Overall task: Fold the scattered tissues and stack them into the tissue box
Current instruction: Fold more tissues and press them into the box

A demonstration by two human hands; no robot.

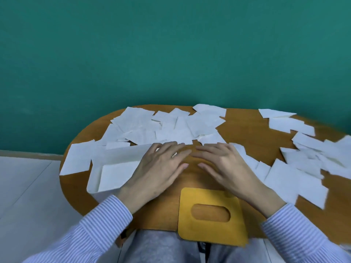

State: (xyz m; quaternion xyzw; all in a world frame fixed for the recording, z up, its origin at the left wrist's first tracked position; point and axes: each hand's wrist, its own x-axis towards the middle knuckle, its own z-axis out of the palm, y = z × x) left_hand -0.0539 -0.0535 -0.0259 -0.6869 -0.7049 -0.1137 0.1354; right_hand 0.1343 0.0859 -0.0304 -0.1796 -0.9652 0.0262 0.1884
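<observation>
1. Green wall behind; wooden bench (247, 128) strewn with tissues (171, 126).
2. Left hand (159, 168) and right hand (226, 166) hover flat, fingers relaxed, holding nothing.
3. Take one sheet, crease squarely, stack flat in the tissue box (106, 158) at left.

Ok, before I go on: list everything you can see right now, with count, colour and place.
Round wooden table: one, orange-brown, centre, against the green wall.
Loose white paper tissues: many, too overlapped to count, spread along the table's far edge and right side; one lies apart at the left edge.
Open white tissue box: one, on the table's left, with a white tissue lying flat inside.
Yellow box lid with oval slot: one, on the table's near edge.
Green wall: behind the table.
Pale floor: lower left.
Grey trousers: bottom centre.
Blue-striped sleeves: two.
Left hand: open, over the box's right end.
Right hand: open, at the table's middle.
</observation>
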